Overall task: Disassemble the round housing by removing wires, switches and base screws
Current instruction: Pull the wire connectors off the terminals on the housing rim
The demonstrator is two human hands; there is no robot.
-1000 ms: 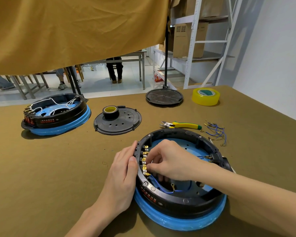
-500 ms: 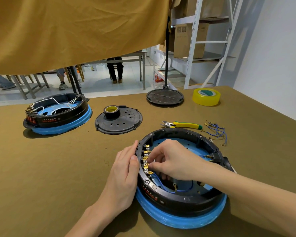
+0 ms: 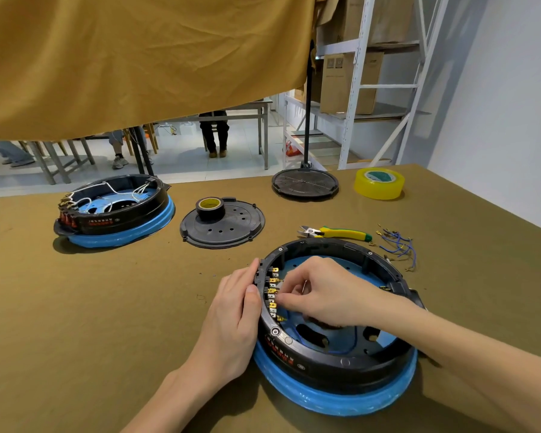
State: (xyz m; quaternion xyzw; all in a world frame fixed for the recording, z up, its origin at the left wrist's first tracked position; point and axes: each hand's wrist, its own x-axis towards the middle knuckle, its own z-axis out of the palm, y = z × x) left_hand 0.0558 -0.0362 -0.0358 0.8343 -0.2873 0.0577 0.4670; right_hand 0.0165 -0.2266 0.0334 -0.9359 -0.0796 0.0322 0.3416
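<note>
Fingers of the right hand (image 3: 322, 295) curl inside the round housing (image 3: 341, 354) on the table (image 3: 107, 323), pinching at the row of gold clips (image 3: 273, 295) on its left wall. Left hand (image 3: 235, 320) lies flat and open against that wall's outside, just beside them. The clip should pull right, I think.

A: We see bright, even daylight; the floor beyond the hanging cloth (image 3: 138, 57) glares palest.

B: We note soft shadows under the round housing (image 3: 334, 354), sharp focus throughout, and the shelving right of the cloth bending with wide-angle distortion.
</note>
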